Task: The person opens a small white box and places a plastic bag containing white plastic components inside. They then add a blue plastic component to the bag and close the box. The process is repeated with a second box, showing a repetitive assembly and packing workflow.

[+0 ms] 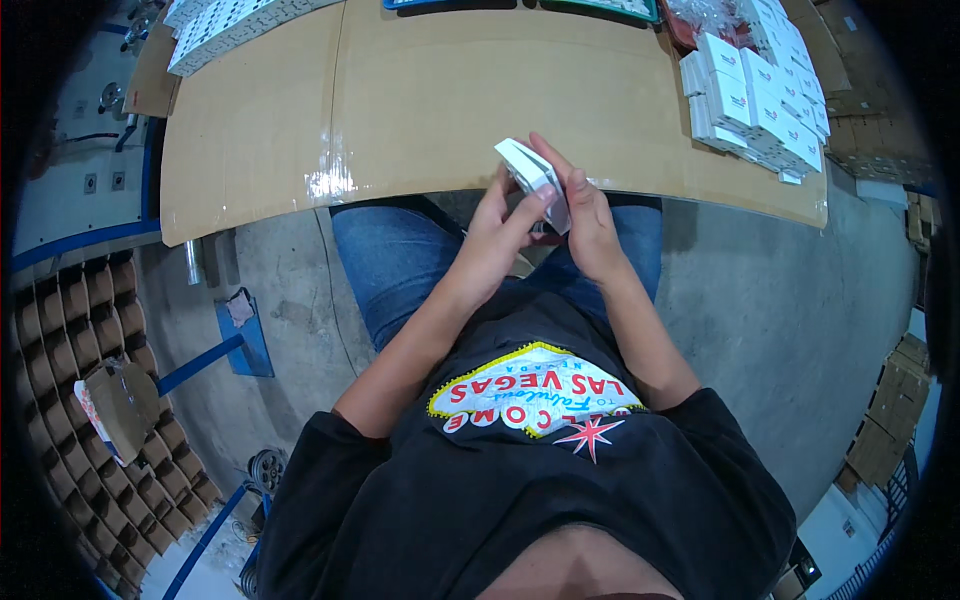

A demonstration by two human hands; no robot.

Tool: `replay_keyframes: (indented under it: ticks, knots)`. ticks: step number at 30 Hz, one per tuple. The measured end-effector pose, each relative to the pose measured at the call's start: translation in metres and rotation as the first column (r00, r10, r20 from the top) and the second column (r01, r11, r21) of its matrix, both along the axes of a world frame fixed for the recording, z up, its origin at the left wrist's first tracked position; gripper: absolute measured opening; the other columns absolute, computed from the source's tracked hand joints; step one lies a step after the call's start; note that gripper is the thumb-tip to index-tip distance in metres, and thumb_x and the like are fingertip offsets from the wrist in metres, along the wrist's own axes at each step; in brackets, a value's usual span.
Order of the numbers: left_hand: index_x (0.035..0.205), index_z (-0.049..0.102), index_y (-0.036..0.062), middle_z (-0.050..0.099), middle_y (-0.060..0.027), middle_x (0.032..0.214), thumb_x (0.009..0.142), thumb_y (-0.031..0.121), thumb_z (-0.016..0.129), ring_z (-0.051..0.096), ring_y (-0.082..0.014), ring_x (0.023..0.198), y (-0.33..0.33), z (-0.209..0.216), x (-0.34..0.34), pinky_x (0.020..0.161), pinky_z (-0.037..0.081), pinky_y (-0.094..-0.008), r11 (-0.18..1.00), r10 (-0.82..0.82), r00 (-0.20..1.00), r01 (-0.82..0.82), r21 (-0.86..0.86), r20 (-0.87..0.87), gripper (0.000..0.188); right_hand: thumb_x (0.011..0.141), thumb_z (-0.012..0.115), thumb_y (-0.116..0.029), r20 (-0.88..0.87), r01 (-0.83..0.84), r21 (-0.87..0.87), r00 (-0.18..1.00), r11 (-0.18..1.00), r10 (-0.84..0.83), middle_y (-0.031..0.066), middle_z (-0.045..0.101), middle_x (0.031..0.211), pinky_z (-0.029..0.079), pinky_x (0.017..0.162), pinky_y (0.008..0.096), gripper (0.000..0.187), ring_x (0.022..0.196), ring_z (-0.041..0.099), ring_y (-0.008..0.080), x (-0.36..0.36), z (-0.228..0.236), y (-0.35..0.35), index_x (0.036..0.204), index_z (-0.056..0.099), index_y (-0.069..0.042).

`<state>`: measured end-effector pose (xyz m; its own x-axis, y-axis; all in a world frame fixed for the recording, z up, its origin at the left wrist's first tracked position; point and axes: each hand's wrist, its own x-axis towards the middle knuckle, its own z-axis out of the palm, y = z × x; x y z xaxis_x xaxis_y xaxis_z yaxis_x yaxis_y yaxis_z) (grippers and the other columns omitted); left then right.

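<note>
Just above the near edge of the cardboard-covered table, I hold a small white box [523,163] between both hands. It is tilted, and what looks like a flap stands up at its far end. My left hand [497,228] grips it from the left, with the thumb pressed across its face. Against its right side, the fingers of my right hand [594,228] are folded round the box. Part of the box is hidden behind my fingers, and I cannot tell what is inside it.
Stacked white boxes [755,100] stand on the right of the table [440,110]. White patterned cartons [235,32] lie at the far left. A blue tray [450,4] and a green tray [605,8] sit at the back. Left on the floor are cardboard dividers [75,330] and a blue metal stand [245,340].
</note>
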<state>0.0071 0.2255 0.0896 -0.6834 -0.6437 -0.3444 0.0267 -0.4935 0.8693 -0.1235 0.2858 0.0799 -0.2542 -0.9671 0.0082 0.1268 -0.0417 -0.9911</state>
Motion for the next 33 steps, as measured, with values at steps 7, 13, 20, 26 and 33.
replay_keyframes:
  ticks: [7, 13, 20, 26, 33]
  knots:
    - [0.125, 0.054, 0.0069, 0.065, -0.0102, 0.104, 0.101, 0.070, 0.034, 0.066, -0.0203, 0.097, -0.016, 0.004, 0.004, 0.085, 0.055, -0.0369, 0.936, 0.190, 0.982, -0.173, 0.307, -0.025, 0.070, 0.088, 0.055, 0.001, -0.244, -0.112, -0.066, 0.965, 0.992, 0.092, 0.0170, 0.045, 0.156, 0.040, 0.113, 0.0382, 0.066, 0.141, 0.047, 0.0274, -0.014, 0.000, 0.009, 0.152, 0.043, -0.003]
    - [0.127, 0.054, 0.0130, 0.062, -0.0049, 0.108, 0.103, 0.068, 0.033, 0.061, -0.0153, 0.097, -0.011, -0.011, 0.008, 0.082, 0.050, -0.0341, 0.945, 0.130, 0.991, -0.114, 0.308, -0.033, 0.063, 0.089, 0.063, -0.004, -0.539, -0.096, -0.116, 0.842, 0.989, 0.019, 0.0215, 0.056, 0.143, 0.045, 0.109, 0.0391, 0.050, 0.133, 0.055, 0.0333, -0.005, 0.001, 0.005, 0.138, 0.056, 0.003]
    - [0.127, 0.054, 0.0129, 0.060, -0.0027, 0.106, 0.105, 0.058, 0.041, 0.060, -0.0142, 0.097, -0.005, -0.012, 0.001, 0.087, 0.049, -0.0336, 0.949, 0.187, 0.982, -0.186, 0.254, 0.020, 0.052, 0.092, 0.066, -0.011, -0.594, -0.056, -0.235, 0.798, 0.970, -0.098, 0.0234, 0.061, 0.136, 0.050, 0.102, 0.0388, 0.044, 0.124, 0.062, 0.0350, 0.000, -0.004, 0.002, 0.133, 0.058, 0.004]
    - [0.130, 0.053, 0.0113, 0.060, -0.0036, 0.108, 0.106, 0.056, 0.042, 0.060, -0.0145, 0.100, -0.004, -0.014, 0.000, 0.092, 0.050, -0.0354, 0.944, 0.191, 0.979, -0.162, 0.288, -0.073, 0.052, 0.095, 0.062, -0.012, -0.612, -0.022, -0.256, 0.777, 0.967, -0.145, 0.0242, 0.058, 0.140, 0.048, 0.105, 0.0397, 0.044, 0.127, 0.060, 0.0367, 0.003, 0.002, 0.003, 0.136, 0.056, 0.005]
    - [0.128, 0.055, 0.0078, 0.062, -0.0046, 0.109, 0.107, 0.053, 0.042, 0.061, -0.0152, 0.103, -0.003, -0.013, -0.005, 0.093, 0.049, -0.0351, 0.944, 0.222, 0.975, -0.211, 0.253, -0.016, 0.051, 0.098, 0.054, -0.006, -0.719, -0.086, -0.359, 0.660, 0.929, -0.217, 0.0287, 0.057, 0.138, 0.050, 0.104, 0.0431, 0.045, 0.126, 0.060, 0.0412, 0.004, -0.010, 0.000, 0.140, 0.049, 0.010]
